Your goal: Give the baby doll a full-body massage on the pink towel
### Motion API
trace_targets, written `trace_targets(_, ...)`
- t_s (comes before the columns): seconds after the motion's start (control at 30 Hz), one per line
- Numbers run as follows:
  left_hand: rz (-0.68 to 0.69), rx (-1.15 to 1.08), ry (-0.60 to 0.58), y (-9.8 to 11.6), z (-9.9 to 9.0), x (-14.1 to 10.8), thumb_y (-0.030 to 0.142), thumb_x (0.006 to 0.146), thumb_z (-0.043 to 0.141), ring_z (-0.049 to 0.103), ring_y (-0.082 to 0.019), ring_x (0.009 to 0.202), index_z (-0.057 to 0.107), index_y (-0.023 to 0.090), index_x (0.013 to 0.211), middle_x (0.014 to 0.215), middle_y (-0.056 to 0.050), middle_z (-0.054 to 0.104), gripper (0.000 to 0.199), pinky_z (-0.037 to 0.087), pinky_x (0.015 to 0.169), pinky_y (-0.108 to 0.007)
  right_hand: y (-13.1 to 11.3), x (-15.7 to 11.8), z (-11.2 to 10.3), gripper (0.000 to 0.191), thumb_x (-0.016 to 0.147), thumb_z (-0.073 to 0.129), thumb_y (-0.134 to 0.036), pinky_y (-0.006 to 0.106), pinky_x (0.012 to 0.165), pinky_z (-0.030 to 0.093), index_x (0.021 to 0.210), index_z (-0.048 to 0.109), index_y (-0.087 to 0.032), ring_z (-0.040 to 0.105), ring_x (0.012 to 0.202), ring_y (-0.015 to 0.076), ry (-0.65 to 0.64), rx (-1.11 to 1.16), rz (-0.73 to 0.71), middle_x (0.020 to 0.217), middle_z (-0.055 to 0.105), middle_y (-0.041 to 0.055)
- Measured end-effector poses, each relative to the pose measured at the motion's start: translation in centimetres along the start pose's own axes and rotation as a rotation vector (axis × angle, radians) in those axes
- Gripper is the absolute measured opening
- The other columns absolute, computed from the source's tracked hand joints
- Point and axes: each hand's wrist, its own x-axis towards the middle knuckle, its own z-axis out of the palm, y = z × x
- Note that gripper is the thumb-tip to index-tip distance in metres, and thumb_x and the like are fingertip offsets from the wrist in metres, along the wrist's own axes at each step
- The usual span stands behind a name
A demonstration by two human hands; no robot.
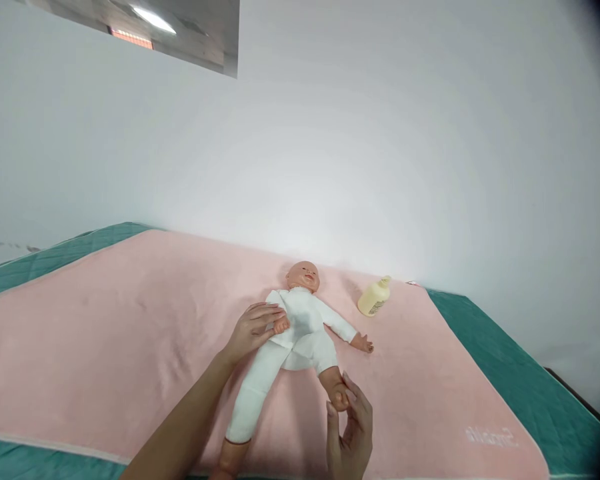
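A baby doll [305,313] in a white top and trousers lies on its back on the pink blanket, its head toward the wall. My left hand [253,330] is closed over the doll's arm at the left, with the doll's small fist showing beside my fingertips. Between the thumb and fingers of my right hand [353,427] is the doll's bare foot [339,397], its leg bent at the knee. The doll's other leg stretches toward me, and that foot is partly cut off at the lower edge. Its free arm reaches out to the right.
A pale yellow bottle [375,297] with a pump top stands on the blanket, right of the doll. The pink blanket [105,333] covers a green quilted mat [510,353]. Behind rises a white wall [355,133] with a mirror-like panel [200,33] at the upper left.
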Motion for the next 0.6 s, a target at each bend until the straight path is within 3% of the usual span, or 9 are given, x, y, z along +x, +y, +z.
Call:
trace_targets(0.17, -0.285, -0.176, 0.234, 0.6, -0.1, -0.1, 0.038, 0.077, 0.071, 0.064, -0.026, 0.109, 0.076, 0.026, 0.099, 0.111, -0.007, 0.072, 0.026, 0.049, 0.100, -0.042, 0.4, -0.4, -1.4, 0.039, 0.087, 0.059, -0.012, 0.040, 0.077, 0.062, 0.124, 0.051, -0.021, 0.066, 0.109, 0.0254, 0.048, -0.011, 0.036, 0.118, 0.063, 0.0159)
trace_targets(0.3, -0.542, -0.254, 0.351, 1.2, -0.8, 0.0, 0.041, 0.073, 0.074, 0.062, -0.027, 0.112, 0.073, 0.024, 0.105, 0.115, -0.006, 0.070, 0.036, 0.049, 0.101, -0.040, 1.2, -1.8, -2.7, 0.042, 0.085, 0.060, -0.012, 0.037, 0.074, 0.062, 0.125, 0.052, -0.021, 0.068, 0.105, 0.0256, 0.055, -0.006, 0.036, 0.117, 0.064, 0.0161)
trace_targets(0.5, -0.628, -0.341, 0.575, -0.4, -1.4, 0.5, 0.040, 0.078, 0.068, 0.063, -0.025, 0.111, 0.067, 0.017, 0.108, 0.115, -0.009, 0.069, 0.037, 0.050, 0.099, -0.038, 3.9, -4.4, -3.9, 0.046, 0.086, 0.062, -0.022, 0.034, 0.062, 0.062, 0.130, 0.053, -0.022, 0.072, 0.090, 0.0256, 0.088, -0.071, -0.023, 0.108, 0.067, 0.0147)
trace_targets(0.6, -0.751, -0.345, 0.671, -1.6, -1.9, 0.5, 0.042, 0.082, 0.065, 0.064, -0.025, 0.110, 0.067, 0.017, 0.107, 0.113, -0.009, 0.069, 0.036, 0.051, 0.099, -0.038, 5.3, -5.2, -4.2, 0.044, 0.087, 0.062, -0.036, 0.034, 0.054, 0.061, 0.130, 0.056, -0.026, 0.073, 0.075, 0.0264, 0.008, -0.101, -0.120, 0.095, 0.072, 0.0112)
